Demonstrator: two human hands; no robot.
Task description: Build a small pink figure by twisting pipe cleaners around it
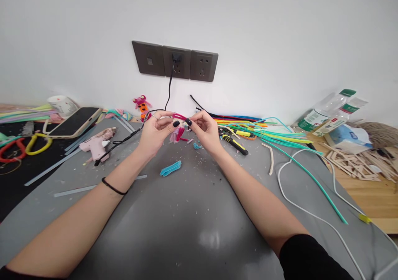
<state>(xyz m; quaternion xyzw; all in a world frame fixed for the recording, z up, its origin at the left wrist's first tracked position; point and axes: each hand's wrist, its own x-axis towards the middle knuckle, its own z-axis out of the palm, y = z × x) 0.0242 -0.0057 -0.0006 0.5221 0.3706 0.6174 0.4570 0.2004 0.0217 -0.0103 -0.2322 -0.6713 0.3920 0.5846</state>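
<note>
My left hand (157, 130) and my right hand (205, 131) meet above the grey mat, fingertips pinched close together. Between them runs a dark pink pipe cleaner (179, 117), gripped at one end by each hand. Small pale bits show among the fingertips, too small to name. Just below hang or lie light and dark pink pieces (177, 136); I cannot tell whether they are attached. Nearer to me lies a bundle of short blue pipe cleaner pieces (171, 168). A small curled blue piece (197, 146) rests beside my right hand.
A pink glue gun (97, 145) with a black cord and glue sticks (56, 167) lie left, near a phone (74, 122) and scissors (39, 143). Wire strippers (235, 144), coloured pipe cleaners (280, 136) and a white cable (306, 208) are right. Bottles (323, 112) stand at the wall.
</note>
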